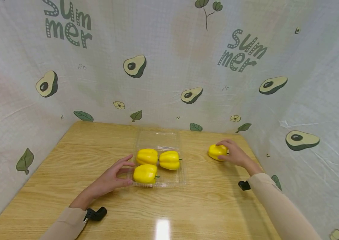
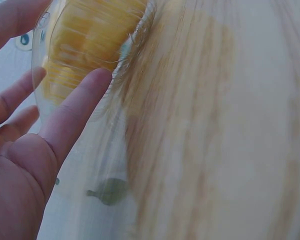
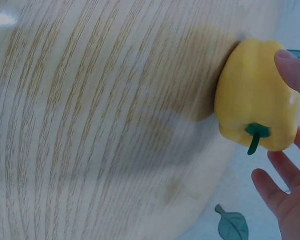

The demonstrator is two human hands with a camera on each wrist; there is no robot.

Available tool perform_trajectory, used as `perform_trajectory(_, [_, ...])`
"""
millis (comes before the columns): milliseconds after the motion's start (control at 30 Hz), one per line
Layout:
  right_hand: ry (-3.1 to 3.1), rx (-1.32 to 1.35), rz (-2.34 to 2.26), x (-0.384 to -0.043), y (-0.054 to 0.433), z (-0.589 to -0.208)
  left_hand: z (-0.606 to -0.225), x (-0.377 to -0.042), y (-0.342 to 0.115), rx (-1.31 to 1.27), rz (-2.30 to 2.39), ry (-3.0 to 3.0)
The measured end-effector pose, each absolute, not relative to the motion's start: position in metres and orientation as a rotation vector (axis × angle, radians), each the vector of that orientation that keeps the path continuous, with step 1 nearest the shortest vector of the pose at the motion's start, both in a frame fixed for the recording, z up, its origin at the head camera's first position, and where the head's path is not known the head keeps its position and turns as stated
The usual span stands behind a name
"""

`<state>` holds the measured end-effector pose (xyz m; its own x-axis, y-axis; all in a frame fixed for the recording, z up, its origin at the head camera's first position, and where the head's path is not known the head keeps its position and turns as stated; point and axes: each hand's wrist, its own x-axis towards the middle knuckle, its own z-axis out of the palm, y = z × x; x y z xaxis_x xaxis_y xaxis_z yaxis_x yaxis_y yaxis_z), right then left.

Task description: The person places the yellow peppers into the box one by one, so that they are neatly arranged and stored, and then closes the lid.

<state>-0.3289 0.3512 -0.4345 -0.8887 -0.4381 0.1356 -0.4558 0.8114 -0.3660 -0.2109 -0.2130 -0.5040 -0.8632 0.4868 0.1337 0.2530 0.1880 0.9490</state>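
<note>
My right hand (image 1: 234, 154) is curved around a yellow bell pepper (image 1: 214, 151) at the table's right side, fingers on the far side and thumb on the near. In the right wrist view, one digit overlaps that pepper (image 3: 255, 95), and its green stem points down. A clear plastic clamshell box (image 1: 170, 181) lies with its lid laid back. Inside are three more yellow peppers: one back left (image 1: 147, 156), one right (image 1: 169, 160), one front left (image 1: 145, 174). My left hand (image 1: 112, 176) has its fingers spread along the box's left side; its thumb overlaps the box wall (image 2: 40, 45).
The wooden table (image 1: 97, 143) is bounded by a printed cloth (image 1: 160, 66) at the back and sides. The transparent lid (image 1: 157, 138) reaches toward the table's back edge. Black wrist mounts (image 1: 97, 214) are worn on both forearms.
</note>
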Motion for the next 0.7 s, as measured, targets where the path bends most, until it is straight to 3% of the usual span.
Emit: perform_trajectory(700, [-2.959,0.716,0.610,-0.3314,0.3527,-0.4452,-0.5034,-0.2113,-0.2120,0.688,1.749,2.250])
